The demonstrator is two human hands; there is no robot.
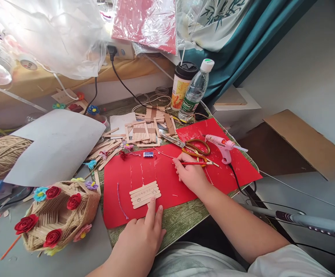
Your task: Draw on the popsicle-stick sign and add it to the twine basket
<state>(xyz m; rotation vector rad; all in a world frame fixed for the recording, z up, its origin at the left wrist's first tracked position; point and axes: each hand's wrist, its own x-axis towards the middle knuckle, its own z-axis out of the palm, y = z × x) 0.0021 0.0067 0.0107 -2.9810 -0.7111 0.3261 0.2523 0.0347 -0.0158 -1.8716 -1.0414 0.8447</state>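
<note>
Red paper [167, 173] covers the middle of a cluttered craft counter [184, 219]. On it lies a stick panel [145, 194], its long axis running roughly 9 to 3 o'clock, the right end tipped slightly toward 2. At 6 o'clock of the panel, the left hand [140, 238] lies spread flat, fingertips touching the near edge. At 2 o'clock, the right hand [190, 173] pinches a thin red stick [198, 163] pointing toward 3, near the scissors [184, 144] and glue gun [223, 146].

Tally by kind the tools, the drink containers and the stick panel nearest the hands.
Glue gun: 1
Scissors: 1
Red pen, in right hand: 1
Water bottle: 1
Lidded cup: 1
Stick panel, by left hand: 1
Total: 6
</note>
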